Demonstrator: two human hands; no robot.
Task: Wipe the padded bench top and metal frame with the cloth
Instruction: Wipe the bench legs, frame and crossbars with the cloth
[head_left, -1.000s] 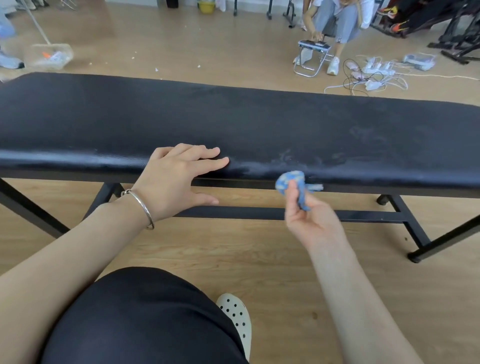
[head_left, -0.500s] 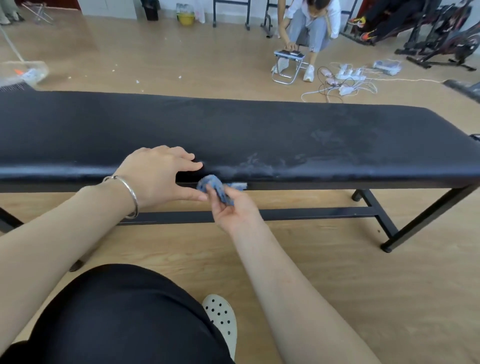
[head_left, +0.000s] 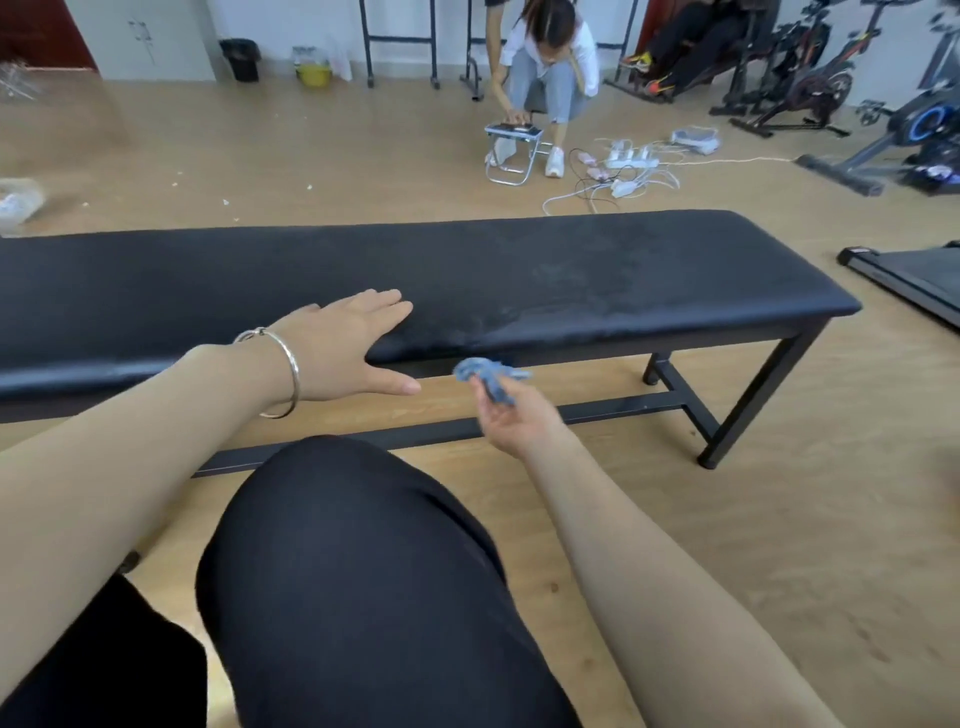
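Observation:
A long black padded bench top (head_left: 571, 275) runs across the view on a black metal frame (head_left: 623, 404) with a low crossbar and legs at the right end. Pale smears mark the pad near its front edge. My left hand (head_left: 348, 348) lies flat and open on the front edge of the pad, a silver bangle on the wrist. My right hand (head_left: 511, 415) is palm up just below the front edge, pinching a crumpled blue cloth (head_left: 488, 376) against the underside rail of the frame.
My knee in black trousers (head_left: 363, 571) fills the foreground. Beyond the bench a person crouches at a small folding stool (head_left: 511, 150), beside power strips and cables (head_left: 628, 166). Exercise bikes (head_left: 810, 88) stand at back right; a treadmill edge (head_left: 914, 275) lies right.
The view has swung left and up, showing the bench's right end. My right hand with the cloth has slid right along the front rail, away from my left hand, whose fingers have flattened out.

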